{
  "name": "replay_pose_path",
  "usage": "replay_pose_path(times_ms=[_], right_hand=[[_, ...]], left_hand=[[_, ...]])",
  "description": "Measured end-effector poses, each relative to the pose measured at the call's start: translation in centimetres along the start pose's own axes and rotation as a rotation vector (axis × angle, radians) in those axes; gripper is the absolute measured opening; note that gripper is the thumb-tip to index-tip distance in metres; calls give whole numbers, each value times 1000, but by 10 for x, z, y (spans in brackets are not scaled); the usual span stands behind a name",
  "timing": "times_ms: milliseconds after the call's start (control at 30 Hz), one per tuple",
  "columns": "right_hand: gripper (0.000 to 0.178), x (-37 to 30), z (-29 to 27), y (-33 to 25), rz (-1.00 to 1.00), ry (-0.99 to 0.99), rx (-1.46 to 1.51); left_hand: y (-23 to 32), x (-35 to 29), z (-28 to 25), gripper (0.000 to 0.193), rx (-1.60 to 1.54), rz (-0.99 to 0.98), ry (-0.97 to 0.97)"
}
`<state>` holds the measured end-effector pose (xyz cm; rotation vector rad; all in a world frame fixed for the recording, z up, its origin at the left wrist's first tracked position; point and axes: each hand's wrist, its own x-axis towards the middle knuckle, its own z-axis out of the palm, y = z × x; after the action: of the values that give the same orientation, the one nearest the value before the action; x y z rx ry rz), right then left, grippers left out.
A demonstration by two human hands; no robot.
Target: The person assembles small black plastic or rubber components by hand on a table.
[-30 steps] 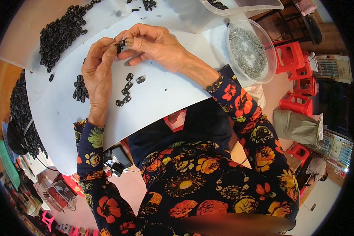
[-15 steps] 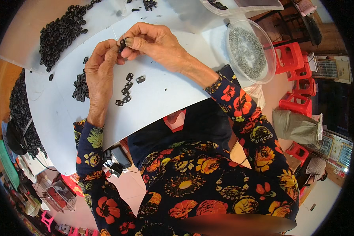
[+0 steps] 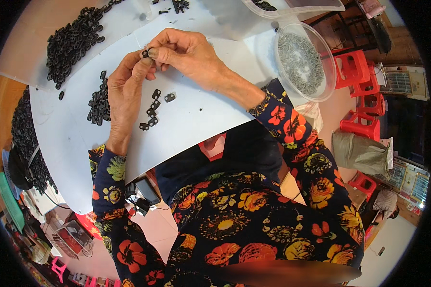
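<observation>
Because the left hand (image 3: pixel 123 91) and right hand (image 3: pixel 192 58) pinch a small, rounded, black plastic piece (image 3: pixel 145 54) between their fingers above the smooth white table (image 3: pixel 187 126), a fingertip slip could drop it.

Left hand (image 3: pixel 123 93) nearer right hand (image 3: pixel 189 56), black piece (image 3: pixel 145 54) more covered

Left grip (image 3: pixel 125 86) and right grip (image 3: pixel 190 56) pinch, seemingly touching.
</observation>
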<state>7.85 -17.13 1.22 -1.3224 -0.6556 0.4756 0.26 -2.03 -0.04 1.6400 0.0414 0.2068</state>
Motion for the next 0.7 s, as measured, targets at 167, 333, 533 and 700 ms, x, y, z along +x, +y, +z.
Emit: replay_pose_path(times_ms=[167,333,533,700], right_hand=[[13,-1,-1,3,62,46,96],[14,0,-2,3,64,64,135],[15,-1,-2,2,100,72,120],[16,0,-4,6,105,84,154]], left_hand=[[6,-2,2,27,68,46,17],[2,-7,4,21,140,83,62],[-3,-5,10,24,-63,106,117],[-3,-5,7,25,-45,61,83]])
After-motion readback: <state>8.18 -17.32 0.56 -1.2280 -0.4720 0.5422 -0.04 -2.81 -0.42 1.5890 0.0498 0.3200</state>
